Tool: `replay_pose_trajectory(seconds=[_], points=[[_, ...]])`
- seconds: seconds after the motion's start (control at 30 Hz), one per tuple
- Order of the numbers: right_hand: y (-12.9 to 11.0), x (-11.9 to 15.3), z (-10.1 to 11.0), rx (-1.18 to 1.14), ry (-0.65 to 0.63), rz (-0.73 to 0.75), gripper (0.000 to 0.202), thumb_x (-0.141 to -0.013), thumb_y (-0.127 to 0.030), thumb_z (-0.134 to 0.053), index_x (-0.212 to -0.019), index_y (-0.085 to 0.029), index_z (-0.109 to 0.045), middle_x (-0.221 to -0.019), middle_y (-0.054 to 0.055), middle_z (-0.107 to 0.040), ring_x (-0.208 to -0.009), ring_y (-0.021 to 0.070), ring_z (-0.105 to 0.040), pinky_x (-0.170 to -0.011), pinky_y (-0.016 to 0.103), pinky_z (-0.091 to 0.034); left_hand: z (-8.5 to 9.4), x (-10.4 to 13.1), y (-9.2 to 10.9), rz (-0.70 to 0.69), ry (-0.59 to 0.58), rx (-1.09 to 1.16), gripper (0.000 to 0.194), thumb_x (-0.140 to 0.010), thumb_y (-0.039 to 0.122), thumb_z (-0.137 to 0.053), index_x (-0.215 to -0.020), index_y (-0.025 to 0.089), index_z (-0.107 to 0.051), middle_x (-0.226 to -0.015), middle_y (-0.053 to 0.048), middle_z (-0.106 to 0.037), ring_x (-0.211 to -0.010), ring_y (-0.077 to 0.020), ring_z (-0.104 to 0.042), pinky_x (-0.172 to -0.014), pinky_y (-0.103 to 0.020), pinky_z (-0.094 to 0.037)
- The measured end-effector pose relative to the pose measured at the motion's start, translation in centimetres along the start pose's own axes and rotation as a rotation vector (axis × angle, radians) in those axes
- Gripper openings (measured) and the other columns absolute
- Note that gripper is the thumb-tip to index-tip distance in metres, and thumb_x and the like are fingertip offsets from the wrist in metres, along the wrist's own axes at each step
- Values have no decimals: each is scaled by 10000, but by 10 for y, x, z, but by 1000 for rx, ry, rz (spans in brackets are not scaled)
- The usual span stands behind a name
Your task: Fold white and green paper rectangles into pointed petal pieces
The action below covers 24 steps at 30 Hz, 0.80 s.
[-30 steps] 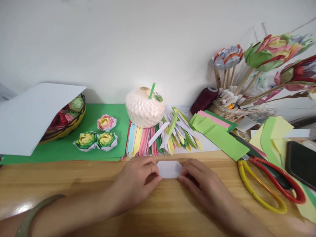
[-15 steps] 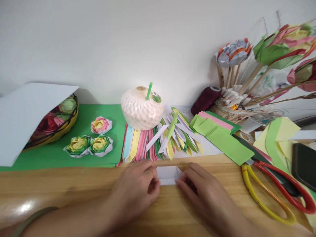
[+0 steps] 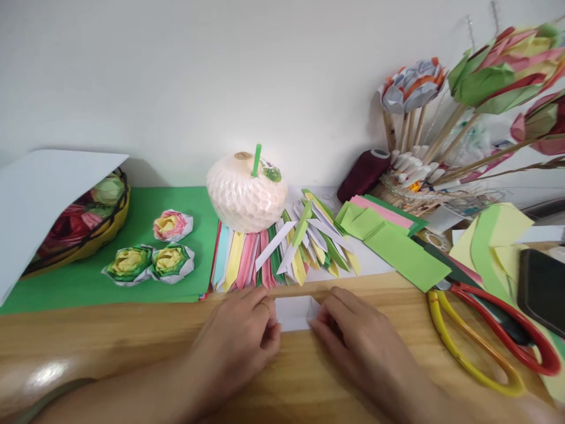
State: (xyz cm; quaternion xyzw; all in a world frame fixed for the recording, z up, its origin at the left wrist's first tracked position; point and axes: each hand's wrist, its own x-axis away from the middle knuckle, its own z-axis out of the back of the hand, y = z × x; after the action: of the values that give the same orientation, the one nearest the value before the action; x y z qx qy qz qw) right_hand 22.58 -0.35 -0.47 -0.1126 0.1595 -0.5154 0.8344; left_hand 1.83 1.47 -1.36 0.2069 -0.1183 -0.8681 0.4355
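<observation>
A small white paper, with folded edges, lies on the wooden table near its middle. My left hand pinches the paper's left end, fingers curled, a thin ring on one finger. At the paper's right end, my right hand grips it between thumb and bent fingers. Just beyond the hands are folded paper strips in several colours, some stacked in a row and others in a loose heap.
Red and yellow scissors, green paper pieces and a black phone lie at right. Behind stand a white coconut-shaped object, a maroon thread spool and paper flowers. Three small paper flowers and a basket are left.
The view has shifted slightly, so most things appear a little further left. Both hands remain at the ends of the white paper, and its near flap looks less distinct.
</observation>
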Motion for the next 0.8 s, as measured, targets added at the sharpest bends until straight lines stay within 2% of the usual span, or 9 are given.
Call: replay_pose_trajectory(seconds=[0.2,0.3,0.4,0.47,0.53,0.57,0.63,0.7,0.8], points=[[2,0,2,-6,-19,6,120,-862,-175,-517,-752,-194,-473,-740,24,-547,-603,156,-515,-528,250,-375,3,1,2,23,-84,-12,126,-791,122,-415,-699,181,-478,-735,-22,-550,-624,-175,-545,-556,-283,-394],[5,1,6,-13,-35,104,128,-903,-155,-468,-789,-186,-517,-770,22,-542,-644,151,-510,-558,249,-359,8,-2,3,23,-156,20,135,-834,123,-400,-758,181,-494,-790,-19,-552,-624,-155,-544,-557,-265,-392],[8,2,12,-16,-92,214,124,-913,-159,-480,-918,-216,-591,-805,12,-542,-692,148,-507,-580,242,-340,12,-4,5,49,-219,61,164,-898,170,-403,-789,188,-525,-782,-6,-559,-639,-151,-538,-562,-255,-388],[9,2,16,8,-123,275,176,-924,-172,-477,-1011,-246,-611,-804,9,-541,-698,149,-499,-573,243,-322,12,-5,6,72,-220,71,172,-920,252,-457,-774,185,-520,-735,12,-549,-625,-144,-522,-546,-243,-376],[11,1,19,49,-132,338,221,-951,-189,-427,-1062,-231,-613,-776,14,-536,-671,150,-479,-560,255,-308,10,-4,5,70,-188,56,242,-914,327,-520,-726,177,-495,-689,28,-525,-592,-129,-498,-526,-233,-359],[12,1,20,67,-136,374,242,-961,-194,-397,-1071,-209,-613,-764,21,-536,-661,153,-469,-559,265,-306,9,-2,3,29,-161,31,261,-913,335,-533,-713,174,-491,-678,31,-515,-583,-125,-487,-523,-234,-354],[15,1,21,80,-146,440,278,-959,-180,-362,-1085,-166,-610,-759,38,-544,-663,166,-462,-572,287,-316,6,1,0,-146,-81,-64,217,-932,298,-516,-758,168,-529,-681,23,-510,-602,-137,-478,-538,-248,-352],[18,0,21,62,-156,478,295,-925,-154,-373,-1106,-150,-606,-767,51,-550,-679,181,-463,-589,304,-330,4,6,-4,-383,7,-208,122,-952,208,-462,-942,178,-580,-724,4,-528,-683,-175,-488,-576,-277,-358],[23,1,21,15,-171,488,336,-864,-135,-413,-1142,-157,-601,-778,58,-546,-689,189,-461,-603,313,-351,5,11,-8,-496,64,-336,183,-953,142,-428,-1044,172,-584,-750,-13,-535,-722,-199,-476,-589,-303,-356]])
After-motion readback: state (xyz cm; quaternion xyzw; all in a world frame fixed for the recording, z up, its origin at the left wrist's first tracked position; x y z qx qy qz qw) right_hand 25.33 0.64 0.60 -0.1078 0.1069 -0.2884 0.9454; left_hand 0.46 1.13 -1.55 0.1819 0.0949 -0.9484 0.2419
